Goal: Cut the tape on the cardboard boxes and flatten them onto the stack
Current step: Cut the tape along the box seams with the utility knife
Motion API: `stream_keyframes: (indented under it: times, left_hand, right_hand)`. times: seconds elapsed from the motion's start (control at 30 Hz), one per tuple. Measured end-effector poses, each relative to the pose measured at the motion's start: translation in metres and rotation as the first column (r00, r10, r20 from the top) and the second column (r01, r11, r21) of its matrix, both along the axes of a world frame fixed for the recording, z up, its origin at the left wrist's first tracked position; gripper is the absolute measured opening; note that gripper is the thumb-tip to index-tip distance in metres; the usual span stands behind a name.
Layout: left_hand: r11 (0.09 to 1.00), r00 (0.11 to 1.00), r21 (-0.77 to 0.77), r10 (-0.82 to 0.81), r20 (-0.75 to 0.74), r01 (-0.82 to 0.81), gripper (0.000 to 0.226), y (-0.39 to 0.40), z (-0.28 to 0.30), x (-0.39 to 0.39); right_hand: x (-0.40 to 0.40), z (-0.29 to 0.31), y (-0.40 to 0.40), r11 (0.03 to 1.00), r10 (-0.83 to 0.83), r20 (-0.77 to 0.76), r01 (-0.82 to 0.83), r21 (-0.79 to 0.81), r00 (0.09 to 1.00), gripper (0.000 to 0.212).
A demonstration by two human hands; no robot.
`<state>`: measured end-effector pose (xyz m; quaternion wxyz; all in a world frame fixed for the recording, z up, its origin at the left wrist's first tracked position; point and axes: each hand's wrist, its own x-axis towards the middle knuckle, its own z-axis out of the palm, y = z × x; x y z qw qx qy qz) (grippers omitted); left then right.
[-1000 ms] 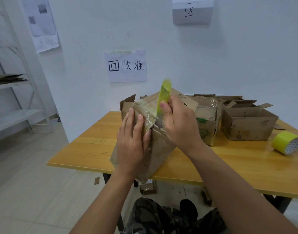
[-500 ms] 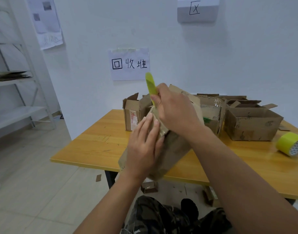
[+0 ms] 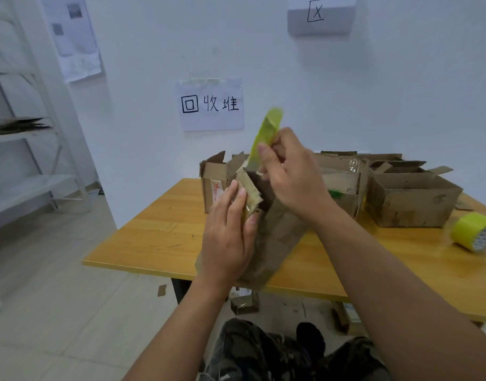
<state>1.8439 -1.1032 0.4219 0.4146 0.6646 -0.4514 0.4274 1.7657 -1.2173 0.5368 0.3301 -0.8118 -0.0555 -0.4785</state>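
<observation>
A worn cardboard box (image 3: 280, 237) stands tilted at the front edge of the wooden table (image 3: 159, 235). My left hand (image 3: 225, 237) holds its left top flap, fingers along the outside and thumb on the taped edge. My right hand (image 3: 294, 174) is above the box's top and pinches a yellow-green tape strip (image 3: 266, 130), which stretches upward from the flaps. A dark gap shows between the flaps under that hand. The box's far side is hidden by my hands.
More open cardboard boxes stand behind: one at the left (image 3: 214, 180), one in the middle (image 3: 343, 180), one at the right (image 3: 412, 202). A yellow-green tape roll (image 3: 473, 232) lies at the right. Cardboard scraps (image 3: 162, 290) litter the floor. A white shelf (image 3: 22, 188) stands left.
My right hand has risen with the tape strip, peeling it off the box top. The flaps have parted, showing a dark gap. My left hand has stayed on the left flap.
</observation>
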Motion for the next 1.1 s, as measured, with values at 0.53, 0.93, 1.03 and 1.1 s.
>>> stream_keyframes:
  times: [0.53,0.93,1.03,1.1]
  left_hand:
    - [0.879,0.884,-0.298,0.237,-0.402,-0.372,0.042,0.032,0.021,0.031]
    - [0.992,0.895,-0.013,0.111,-0.432,-0.129,0.099,-0.010,0.000,-0.028]
    - [0.995,0.848,0.049,0.104,-0.519,-0.091,0.109,-0.006,0.006,-0.021]
    - [0.992,0.844,0.091,0.122,-0.523,-0.088,0.107,-0.002,0.008,-0.014]
  right_hand:
    - [-0.008,-0.051,-0.021,0.958,0.083,-0.044,-0.068,0.280,0.996,0.036]
    - [-0.002,-0.057,-0.010,0.951,0.119,0.021,-0.120,0.285,0.993,0.034]
    - [-0.003,-0.056,-0.009,0.952,0.112,0.010,-0.111,0.286,0.994,0.034]
    - [-0.004,-0.053,-0.009,0.953,0.103,-0.001,-0.098,0.286,0.995,0.033]
